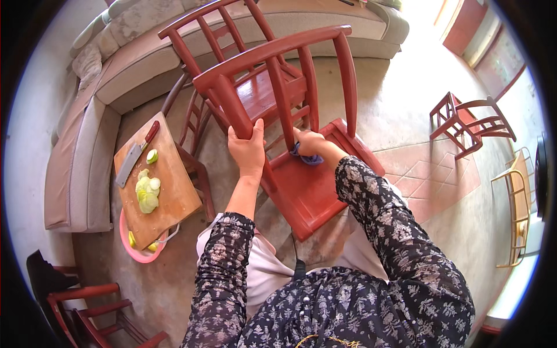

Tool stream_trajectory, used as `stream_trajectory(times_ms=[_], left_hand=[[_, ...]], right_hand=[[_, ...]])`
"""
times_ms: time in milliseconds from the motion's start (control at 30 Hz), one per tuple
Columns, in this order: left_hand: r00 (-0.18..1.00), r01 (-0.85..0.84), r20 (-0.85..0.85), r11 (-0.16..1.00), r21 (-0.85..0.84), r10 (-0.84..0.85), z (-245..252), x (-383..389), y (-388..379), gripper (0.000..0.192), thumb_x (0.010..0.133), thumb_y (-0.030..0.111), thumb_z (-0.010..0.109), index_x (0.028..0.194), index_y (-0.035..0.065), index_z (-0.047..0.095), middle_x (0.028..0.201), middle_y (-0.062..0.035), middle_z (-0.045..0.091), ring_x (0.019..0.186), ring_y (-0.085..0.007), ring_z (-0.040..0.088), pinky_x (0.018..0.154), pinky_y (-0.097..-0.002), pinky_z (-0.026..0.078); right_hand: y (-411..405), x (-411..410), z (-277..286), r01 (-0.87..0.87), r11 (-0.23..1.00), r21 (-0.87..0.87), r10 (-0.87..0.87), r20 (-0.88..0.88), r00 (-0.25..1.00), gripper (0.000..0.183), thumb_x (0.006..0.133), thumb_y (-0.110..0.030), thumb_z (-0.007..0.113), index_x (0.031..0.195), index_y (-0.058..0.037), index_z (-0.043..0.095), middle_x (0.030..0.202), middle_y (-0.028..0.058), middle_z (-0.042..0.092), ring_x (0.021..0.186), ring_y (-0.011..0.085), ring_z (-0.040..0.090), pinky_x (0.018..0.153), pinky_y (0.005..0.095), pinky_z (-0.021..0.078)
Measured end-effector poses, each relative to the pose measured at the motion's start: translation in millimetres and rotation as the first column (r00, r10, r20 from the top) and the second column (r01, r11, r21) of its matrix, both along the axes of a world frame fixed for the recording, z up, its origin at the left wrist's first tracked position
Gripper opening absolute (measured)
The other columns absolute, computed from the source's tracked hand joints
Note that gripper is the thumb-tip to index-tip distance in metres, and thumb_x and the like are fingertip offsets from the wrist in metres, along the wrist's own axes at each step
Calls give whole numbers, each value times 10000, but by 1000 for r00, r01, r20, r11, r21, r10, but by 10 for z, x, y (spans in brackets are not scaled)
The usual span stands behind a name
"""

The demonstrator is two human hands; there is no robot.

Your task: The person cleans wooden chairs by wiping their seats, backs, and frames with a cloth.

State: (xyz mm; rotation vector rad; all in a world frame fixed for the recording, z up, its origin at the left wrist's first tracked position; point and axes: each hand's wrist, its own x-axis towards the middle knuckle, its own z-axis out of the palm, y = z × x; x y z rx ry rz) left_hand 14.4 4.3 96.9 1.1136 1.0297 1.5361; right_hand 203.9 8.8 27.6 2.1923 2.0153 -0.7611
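Note:
Directly before me stands a red wooden chair (304,187), its seat toward me and its slatted back rising on the far side. My left hand (247,148) is closed around the chair's left back post. My right hand (310,142) grips a bunched blue-purple cloth (310,159) at the foot of a back slat, where the slat meets the seat's rear edge. The fingertips of my right hand are partly hidden by that slat. Behind this chair stands a second red wooden chair (261,93), partly covered by the first one's back.
A wooden cutting board (174,182) at left holds a cleaver (130,161) and sliced vegetable (148,191), above a pink basin (143,259). A sofa (130,82) curves behind. A small red chair (470,119) and a yellow metal-framed chair (518,195) stand right; red furniture (91,300) stands lower left.

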Motion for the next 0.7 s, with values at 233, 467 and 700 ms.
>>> stream_trajectory(times_ms=[233, 467, 700], left_hand=[[999, -38, -17, 999, -11, 38, -12, 0, 14, 249, 801, 140, 733, 873, 19, 528, 709, -25, 583, 503, -93, 530, 447, -228, 460], [999, -42, -10, 999, 6, 43, -14, 32, 14, 228, 820, 138, 712, 894, 19, 533, 676, -30, 570, 493, -93, 528, 448, -226, 450], [997, -76, -26, 997, -9, 76, -10, -2, -3, 227, 810, 133, 721, 864, 16, 534, 687, -30, 575, 488, -94, 529, 445, -228, 445]], right_hand=[[-97, 54, -318, 214, 954, 209, -39, -625, 780, 871, 721, -108, 606, 1479, -86, 176, 1210, 197, 584, 1092, 300, 582, 874, 375, 471], [27, 99, -491, 324, 933, -158, -226, -957, 184, 872, 672, 26, 496, 1478, -40, 169, 1208, 146, 575, 919, 183, 591, 738, 246, 479], [81, 159, -214, 59, 923, -379, -381, -924, 31, 724, 661, 43, 447, 1375, -14, 342, 1171, 149, 597, 990, 218, 610, 827, 298, 522]])
